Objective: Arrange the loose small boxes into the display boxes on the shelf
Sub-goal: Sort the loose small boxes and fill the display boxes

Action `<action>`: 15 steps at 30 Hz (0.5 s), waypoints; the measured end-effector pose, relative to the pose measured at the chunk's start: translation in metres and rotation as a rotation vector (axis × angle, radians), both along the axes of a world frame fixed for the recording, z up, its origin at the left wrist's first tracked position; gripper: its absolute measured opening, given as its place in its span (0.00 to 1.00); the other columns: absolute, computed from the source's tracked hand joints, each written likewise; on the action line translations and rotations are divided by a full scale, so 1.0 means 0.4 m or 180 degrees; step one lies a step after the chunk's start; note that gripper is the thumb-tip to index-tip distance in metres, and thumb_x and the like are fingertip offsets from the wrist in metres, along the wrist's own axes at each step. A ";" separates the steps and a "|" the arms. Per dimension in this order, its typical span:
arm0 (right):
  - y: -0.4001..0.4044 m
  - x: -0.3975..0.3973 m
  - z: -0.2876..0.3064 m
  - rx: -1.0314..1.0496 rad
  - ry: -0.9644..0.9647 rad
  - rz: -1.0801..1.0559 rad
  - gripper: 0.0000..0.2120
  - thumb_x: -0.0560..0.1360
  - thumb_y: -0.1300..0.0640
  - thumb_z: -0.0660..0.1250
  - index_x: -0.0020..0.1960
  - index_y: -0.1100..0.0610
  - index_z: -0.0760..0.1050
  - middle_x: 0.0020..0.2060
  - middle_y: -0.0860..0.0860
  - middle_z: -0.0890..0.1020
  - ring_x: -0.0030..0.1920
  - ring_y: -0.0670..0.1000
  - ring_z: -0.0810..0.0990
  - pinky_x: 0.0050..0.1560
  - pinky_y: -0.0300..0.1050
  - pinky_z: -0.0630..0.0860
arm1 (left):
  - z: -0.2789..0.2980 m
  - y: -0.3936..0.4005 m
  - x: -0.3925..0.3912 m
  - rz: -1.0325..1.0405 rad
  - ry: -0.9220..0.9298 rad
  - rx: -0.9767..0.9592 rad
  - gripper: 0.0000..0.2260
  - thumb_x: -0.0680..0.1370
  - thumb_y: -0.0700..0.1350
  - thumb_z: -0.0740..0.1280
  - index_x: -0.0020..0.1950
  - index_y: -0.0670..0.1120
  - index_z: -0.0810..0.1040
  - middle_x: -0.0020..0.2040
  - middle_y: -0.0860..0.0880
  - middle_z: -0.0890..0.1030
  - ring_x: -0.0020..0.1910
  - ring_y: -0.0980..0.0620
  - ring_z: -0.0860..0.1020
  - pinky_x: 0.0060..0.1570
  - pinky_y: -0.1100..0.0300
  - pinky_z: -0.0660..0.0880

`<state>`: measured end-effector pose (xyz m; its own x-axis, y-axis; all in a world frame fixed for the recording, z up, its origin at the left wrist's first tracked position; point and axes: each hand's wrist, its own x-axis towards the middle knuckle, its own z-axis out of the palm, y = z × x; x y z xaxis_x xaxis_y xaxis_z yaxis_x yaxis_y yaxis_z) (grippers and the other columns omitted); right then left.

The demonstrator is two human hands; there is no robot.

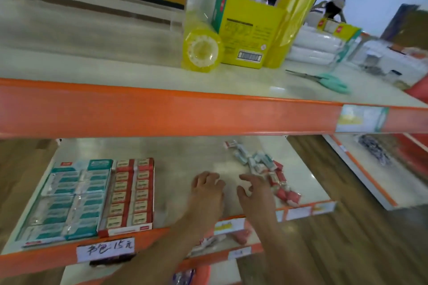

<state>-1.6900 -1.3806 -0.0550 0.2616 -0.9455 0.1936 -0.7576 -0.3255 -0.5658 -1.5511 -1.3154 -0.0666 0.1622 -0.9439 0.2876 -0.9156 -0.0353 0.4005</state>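
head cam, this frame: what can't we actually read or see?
- Head view, loose small boxes: motion blur, print and count unreadable.
- Right hand: blurred; contact with the pile unclear.
- Left hand: palm side hidden.
- Red display box: labels too small.
- Lower shelf items: hidden by forearms.
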 end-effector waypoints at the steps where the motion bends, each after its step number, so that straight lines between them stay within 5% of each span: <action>1: -0.005 -0.019 0.004 0.0031 0.0043 -0.0088 0.14 0.73 0.58 0.69 0.58 0.50 0.80 0.55 0.47 0.82 0.52 0.49 0.79 0.50 0.43 0.76 | 0.000 -0.010 -0.024 -0.0127 0.0073 -0.0016 0.15 0.66 0.41 0.70 0.52 0.46 0.82 0.53 0.46 0.81 0.56 0.43 0.78 0.58 0.49 0.74; 5: -0.020 -0.098 0.018 0.0110 0.0246 -0.0576 0.16 0.73 0.59 0.68 0.60 0.52 0.79 0.60 0.51 0.79 0.60 0.53 0.76 0.62 0.49 0.73 | 0.003 -0.047 -0.107 -0.0646 0.0157 0.0045 0.18 0.76 0.44 0.62 0.65 0.50 0.74 0.65 0.50 0.76 0.66 0.45 0.70 0.66 0.50 0.66; 9: -0.028 -0.143 0.019 0.0217 0.0563 -0.0577 0.18 0.74 0.59 0.66 0.64 0.57 0.75 0.62 0.53 0.76 0.62 0.54 0.72 0.63 0.47 0.69 | -0.001 -0.058 -0.150 -0.0878 -0.0097 -0.0163 0.13 0.71 0.49 0.68 0.55 0.54 0.81 0.58 0.56 0.80 0.58 0.48 0.77 0.59 0.53 0.73; 15: -0.011 -0.127 0.011 0.0107 0.0673 -0.0566 0.19 0.74 0.62 0.63 0.65 0.56 0.75 0.64 0.52 0.74 0.62 0.54 0.70 0.62 0.45 0.68 | -0.018 -0.065 -0.118 -0.0671 0.0102 -0.0079 0.12 0.78 0.51 0.57 0.56 0.54 0.78 0.61 0.58 0.76 0.64 0.51 0.67 0.61 0.55 0.62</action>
